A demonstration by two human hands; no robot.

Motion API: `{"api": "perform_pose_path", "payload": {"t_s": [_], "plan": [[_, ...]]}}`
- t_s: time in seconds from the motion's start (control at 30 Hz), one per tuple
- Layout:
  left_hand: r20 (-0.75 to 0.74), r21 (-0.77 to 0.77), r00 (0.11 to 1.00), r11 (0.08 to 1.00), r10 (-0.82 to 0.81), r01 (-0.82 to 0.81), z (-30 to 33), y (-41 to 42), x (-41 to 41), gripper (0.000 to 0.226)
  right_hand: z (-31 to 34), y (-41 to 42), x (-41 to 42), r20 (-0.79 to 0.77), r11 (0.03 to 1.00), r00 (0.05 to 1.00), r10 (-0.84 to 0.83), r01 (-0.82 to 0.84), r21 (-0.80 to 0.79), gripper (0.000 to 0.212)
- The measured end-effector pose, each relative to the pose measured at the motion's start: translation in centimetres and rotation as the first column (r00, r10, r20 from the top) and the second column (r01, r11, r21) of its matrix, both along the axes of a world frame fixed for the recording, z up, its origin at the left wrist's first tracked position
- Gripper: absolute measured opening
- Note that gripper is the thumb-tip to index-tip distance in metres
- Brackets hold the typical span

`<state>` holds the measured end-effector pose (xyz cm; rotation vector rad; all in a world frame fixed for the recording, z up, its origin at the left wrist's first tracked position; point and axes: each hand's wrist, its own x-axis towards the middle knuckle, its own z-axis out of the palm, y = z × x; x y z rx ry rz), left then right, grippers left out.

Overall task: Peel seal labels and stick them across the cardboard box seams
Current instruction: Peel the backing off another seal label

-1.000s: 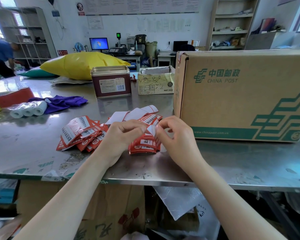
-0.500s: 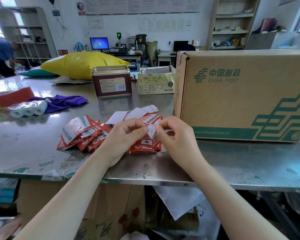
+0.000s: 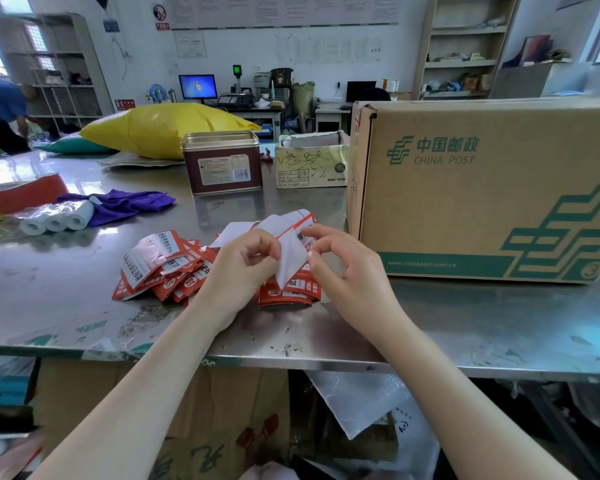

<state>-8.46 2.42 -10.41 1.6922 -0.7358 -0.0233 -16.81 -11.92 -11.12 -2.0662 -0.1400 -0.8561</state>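
Head view: my left hand [image 3: 243,268] & right hand [image 3: 340,268] both pinch one label [image 3: 291,258], half-peeled; box [image 3: 482,202] sits just right, nearer the right-hand grip.

The tabletop [image 3: 465,323] was bare sheet metal, smooth and shiny, mirroring the windows, though scuffed and spotted near its front edge. The cardboard box [image 3: 482,209] was plain brown board, matt, printed in flat green ink. The seal labels [image 3: 160,265] were thin glossy paper in red and white, curling; the one being peeled [image 3: 291,261] showed a dull white back. The tin [image 3: 222,162] was metal with a brushed golden rim and a paper sticker. The purple cloth [image 3: 132,204] looked soft and napped. The paper rolls [image 3: 58,220] lay in clear, crinkled plastic film. The yellow bag [image 3: 163,128] was slick plastic
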Motion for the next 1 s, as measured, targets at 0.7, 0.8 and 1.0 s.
{"api": "perform_pose_path", "payload": {"t_s": [0.7,0.8,1.0], "plan": [[-0.075,-0.017,0.965,0.967,0.252,-0.254,-0.2,-0.2,0.6,0.026,-0.1,0.2,0.2,-0.003,0.993,0.994,0.108,-0.108,-0.047,0.012],[-0.070,-0.037,0.944,0.945,0.323,-0.326,-0.2,-0.2,0.7,0.025,-0.1,0.2,0.1,-0.040,0.993,0.993,0.115,-0.116,-0.028,0.016],[-0.073,-0.010,0.902,0.904,0.427,-0.428,-0.2,-0.3,0.9,0.028,0.1,0.3,-0.1,-0.059,0.996,0.995,0.086,-0.087,-0.015,0.018]]}}
